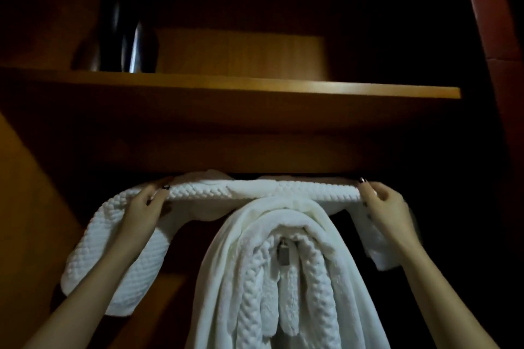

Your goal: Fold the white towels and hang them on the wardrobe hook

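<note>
While the left hand (141, 207) and right hand (382, 204) pinch its top edge, the white towel (255, 190) runs level, left to right.

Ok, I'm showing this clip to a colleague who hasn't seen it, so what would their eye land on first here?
First, the bundle of white towels hanging in the centre, bright against the dark interior. Next, the left hand and right hand gripping a textured white towel stretched flat across the top of it, just under the wooden shelf. A dark glossy object stands on that shelf, upper left.
</note>
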A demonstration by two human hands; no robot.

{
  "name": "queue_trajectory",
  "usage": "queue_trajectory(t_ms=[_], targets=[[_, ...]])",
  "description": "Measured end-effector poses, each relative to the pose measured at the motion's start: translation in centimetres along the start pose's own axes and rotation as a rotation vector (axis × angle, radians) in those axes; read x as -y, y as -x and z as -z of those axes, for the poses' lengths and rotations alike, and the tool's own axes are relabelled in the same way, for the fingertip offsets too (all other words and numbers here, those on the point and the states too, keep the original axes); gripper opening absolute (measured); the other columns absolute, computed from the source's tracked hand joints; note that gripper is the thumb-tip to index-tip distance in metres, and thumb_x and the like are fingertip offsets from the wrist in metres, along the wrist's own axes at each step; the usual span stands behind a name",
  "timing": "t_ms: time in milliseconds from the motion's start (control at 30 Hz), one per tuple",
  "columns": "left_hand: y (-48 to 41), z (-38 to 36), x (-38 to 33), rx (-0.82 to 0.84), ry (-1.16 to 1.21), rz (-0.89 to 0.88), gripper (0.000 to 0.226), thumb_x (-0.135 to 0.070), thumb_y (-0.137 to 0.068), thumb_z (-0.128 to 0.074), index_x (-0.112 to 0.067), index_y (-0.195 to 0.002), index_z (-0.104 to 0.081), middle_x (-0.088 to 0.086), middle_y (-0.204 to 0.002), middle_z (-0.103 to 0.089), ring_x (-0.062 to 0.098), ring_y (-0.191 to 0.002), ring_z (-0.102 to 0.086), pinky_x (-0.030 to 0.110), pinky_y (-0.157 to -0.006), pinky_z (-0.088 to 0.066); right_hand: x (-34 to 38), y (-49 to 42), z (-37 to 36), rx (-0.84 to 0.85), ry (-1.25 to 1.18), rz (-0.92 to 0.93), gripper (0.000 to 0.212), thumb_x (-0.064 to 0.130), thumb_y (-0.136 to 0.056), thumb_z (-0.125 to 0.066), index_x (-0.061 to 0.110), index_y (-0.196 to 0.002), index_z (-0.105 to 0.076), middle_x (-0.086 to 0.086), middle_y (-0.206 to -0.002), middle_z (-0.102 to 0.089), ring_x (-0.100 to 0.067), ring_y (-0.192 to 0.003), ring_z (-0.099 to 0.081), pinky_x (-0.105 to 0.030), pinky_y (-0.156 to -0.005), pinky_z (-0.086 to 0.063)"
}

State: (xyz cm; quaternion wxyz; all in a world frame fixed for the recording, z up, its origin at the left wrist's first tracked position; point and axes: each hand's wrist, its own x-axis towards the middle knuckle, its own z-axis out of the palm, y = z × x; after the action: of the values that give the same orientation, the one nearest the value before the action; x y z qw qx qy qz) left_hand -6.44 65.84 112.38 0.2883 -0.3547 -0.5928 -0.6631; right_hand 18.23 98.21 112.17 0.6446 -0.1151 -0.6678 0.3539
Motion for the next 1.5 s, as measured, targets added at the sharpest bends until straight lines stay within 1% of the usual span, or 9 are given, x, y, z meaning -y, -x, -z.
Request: queue_trajectory(t_ms=[233, 433, 600, 867, 1033, 1100, 1267, 1400, 1500], targets=[[3.9, 0.7, 2.7, 0.051, 0.257, 0.219, 0.028, -0.025, -0.101, -0.044, -0.038, -0.099, -0.069, 0.004, -0.109, -0.070, 0.021, -0.100, -0.068, 0.038, -0.079, -0.052, -1.9, 2.7, 0.5, 0.410, -0.061, -0.374, 0.021, 0.046, -0.096, -0.052, 0.033, -0.112, -0.058, -0.013, -0.081, -0.074, -0.028, -0.076, -0.073, -0.033, -0.060, -0.058], [6.0, -2.3, 1.2, 0.196, 0.459, 0.317, 0.035, -0.051, -0.084, -0.047, -0.043, -0.117, -0.052, 0.011, -0.099, -0.074, 0.030, -0.092, -0.071, 0.040, -0.071, -0.059, -0.4, 1.6, 0.9, 0.603, -0.117, -0.253, 0.051, 0.059, -0.080, -0.050, 0.059, -0.128, -0.035, -0.012, -0.087, -0.076, -0.025, -0.084, -0.074, -0.035, -0.074, -0.059], [5.6, -3.5, -0.9, 0.243, 0.245, 0.145, 0.037, -0.040, -0.092, -0.042, -0.024, -0.122, -0.057, 0.012, -0.084, -0.073, 0.029, -0.078, -0.072, 0.030, -0.063, -0.059, 1.0, 1.3, 0.3, 0.596, -0.126, -0.090, 0.046, 0.053, -0.088, -0.040, 0.045, -0.134, -0.044, -0.007, -0.093, -0.076, -0.014, -0.088, -0.073, -0.020, -0.072, -0.057], [7.8, -5.8, -0.8, 0.233, 0.119, -0.013, 0.038, -0.071, -0.082, -0.036, -0.061, -0.117, -0.048, -0.007, -0.101, -0.071, 0.010, -0.093, -0.068, 0.043, -0.088, -0.053, 1.8, 1.2, -0.5, 0.690, 0.057, 0.062, 0.049, 0.059, -0.096, -0.017, 0.051, -0.131, -0.049, 0.033, -0.123, -0.051, 0.030, -0.109, -0.037, 0.009, -0.083, -0.025], [4.9, -6.6, -1.0, 0.203, 0.106, -0.098, 0.044, -0.076, -0.081, -0.035, -0.055, -0.116, -0.052, -0.013, -0.118, -0.065, 0.009, -0.109, -0.063, 0.050, -0.098, -0.047, 2.6, -0.5, -1.5, 0.765, 0.111, -0.003, 0.064, 0.074, -0.087, -0.009, 0.052, -0.143, -0.032, 0.010, -0.152, -0.037, -0.005, -0.137, -0.030, -0.035, -0.118, -0.020], [3.7, -6.9, -0.9, 0.230, 0.074, -0.130, 0.048, -0.075, -0.083, -0.035, -0.048, -0.116, -0.054, -0.011, -0.119, -0.065, 0.012, -0.113, -0.061, 0.052, -0.099, -0.046, 2.4, -0.9, -1.4, 0.746, 0.101, 0.022, 0.069, 0.075, -0.088, -0.009, 0.046, -0.142, -0.040, 0.013, -0.150, -0.039, 0.004, -0.127, -0.037, -0.029, -0.112, -0.028], [2.2, -7.7, -0.7, 0.185, -0.066, -0.253, 0.034, -0.061, -0.092, -0.030, -0.047, -0.113, -0.052, -0.020, -0.112, -0.063, -0.001, -0.110, -0.058, 0.013, -0.090, -0.043, 1.7, -1.5, -2.4, 0.742, 0.004, -0.048, 0.073, 0.074, -0.082, -0.018, 0.037, -0.141, -0.039, 0.004, -0.131, -0.061, -0.011, -0.109, -0.064, -0.029, -0.092, -0.053], [1.9, -8.3, -1.0, 0.213, -0.034, -0.316, 0.026, -0.049, -0.097, -0.033, -0.046, -0.112, -0.054, -0.018, -0.111, -0.063, -0.013, -0.108, -0.054, 0.007, -0.090, -0.039, 0.9, -1.8, -4.8, 0.764, 0.162, -0.096, 0.076, 0.070, -0.092, -0.017, 0.024, -0.150, -0.032, 0.004, -0.155, -0.033, -0.005, -0.138, -0.028, -0.023, -0.108, -0.019], [1.6, -8.4, -0.1, 0.170, -0.151, -0.394, 0.023, -0.041, -0.098, -0.034, -0.044, -0.110, -0.054, -0.026, -0.107, -0.058, -0.018, -0.100, -0.052, -0.002, -0.081, -0.035, -0.5, -2.2, -5.3, 0.722, 0.273, -0.139, 0.066, 0.063, -0.097, -0.027, 0.014, -0.131, -0.057, -0.004, -0.130, -0.060, -0.021, -0.117, -0.058, -0.034, -0.099, -0.043]])
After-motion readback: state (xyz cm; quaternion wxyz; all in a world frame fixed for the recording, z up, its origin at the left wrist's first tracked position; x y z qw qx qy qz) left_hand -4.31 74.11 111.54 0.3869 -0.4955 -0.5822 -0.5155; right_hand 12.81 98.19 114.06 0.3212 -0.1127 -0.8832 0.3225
